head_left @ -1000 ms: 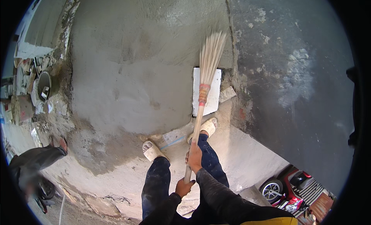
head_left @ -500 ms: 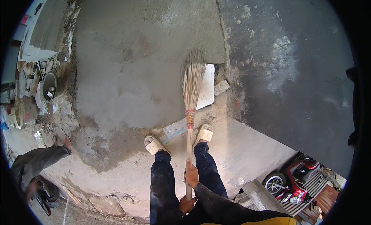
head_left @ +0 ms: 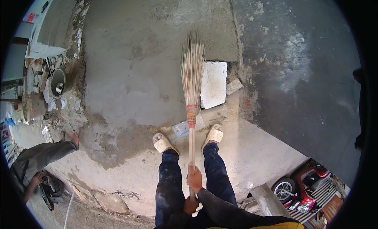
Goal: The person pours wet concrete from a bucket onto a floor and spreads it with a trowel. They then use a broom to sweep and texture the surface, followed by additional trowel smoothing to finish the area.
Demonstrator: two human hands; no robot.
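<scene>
My right hand (head_left: 193,178) is closed round the wooden handle of a long stiff-bristled broom (head_left: 191,77); my left hand (head_left: 190,205) grips it lower, near the bottom of the view. The bristles, bound in red and orange, point straight ahead over damp-looking grey cement (head_left: 130,67), just left of a white slab (head_left: 214,87) that sits in a rough cut-out. A small pale block (head_left: 234,86) is beside the slab. My sandalled feet (head_left: 161,141) stand either side of the handle on the paler concrete, near a clear plastic strip (head_left: 179,128).
Rubble and a round container (head_left: 57,83) line the left side. A barefoot person (head_left: 43,158) is at lower left beside a wheeled vehicle. A dark weathered surface (head_left: 299,83) covers the right, ending at an edge above a red scooter (head_left: 303,189) and corrugated sheeting.
The broom head has swung left from over the white slab onto the grey cement, then shifted slightly forward. My hands have moved with the handle, the left one dropping lower in view.
</scene>
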